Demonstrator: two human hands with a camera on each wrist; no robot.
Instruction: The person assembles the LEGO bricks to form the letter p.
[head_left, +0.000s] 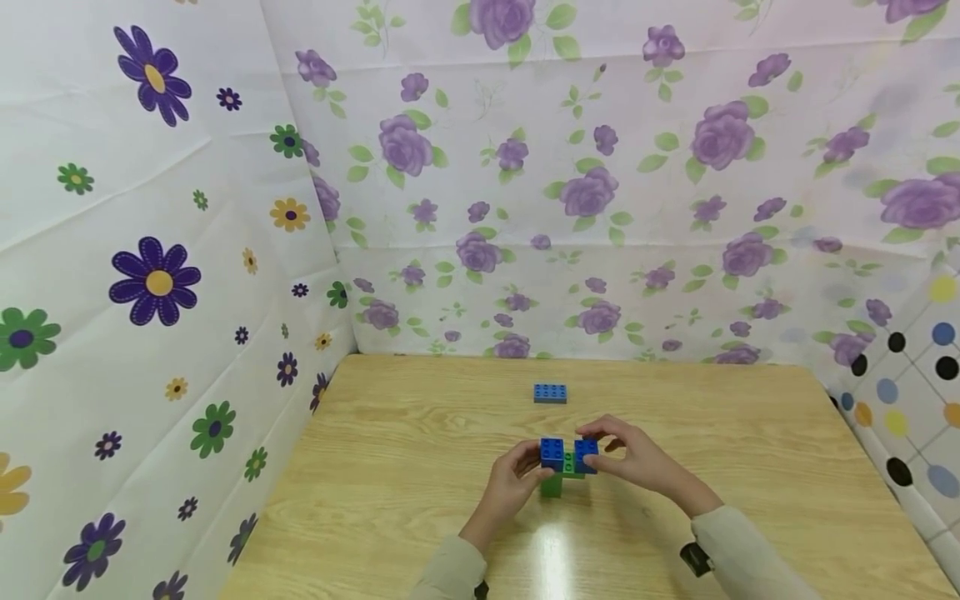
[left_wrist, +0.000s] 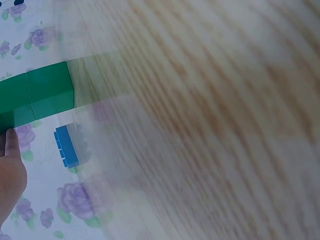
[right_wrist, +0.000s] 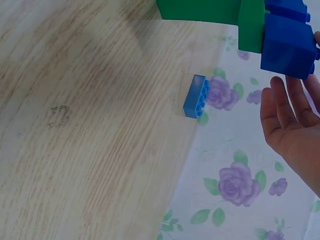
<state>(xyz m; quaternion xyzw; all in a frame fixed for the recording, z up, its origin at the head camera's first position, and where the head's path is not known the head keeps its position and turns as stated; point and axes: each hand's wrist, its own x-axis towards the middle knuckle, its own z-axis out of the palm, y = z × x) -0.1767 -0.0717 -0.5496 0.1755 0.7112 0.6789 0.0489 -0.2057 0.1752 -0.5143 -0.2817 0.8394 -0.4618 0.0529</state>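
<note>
Left hand [head_left: 514,481]: dark-blue brick [head_left: 552,450] pinched | right hand [head_left: 637,457]: second dark-blue brick [head_left: 585,448] pinched | green bricks [head_left: 552,486] part-hidden between hands | light-blue eight-stud brick [head_left: 551,394] seen beyond, on bench [head_left: 420,433]

I can't see all the fingertips of the left hand [head_left: 512,490], because a dark blue block [head_left: 552,454] hides some. Both sleeves [head_left: 453,571] get cut off at the bottom. In the left wrist view, the green blocks [left_wrist: 50,90] run off the left side, and the wooden table [left_wrist: 215,125] is fuzzy. In the right wrist view, the right hand [right_wrist: 295,125] is cut off, and a little mark [right_wrist: 59,116] is too smudgy to read.
</note>
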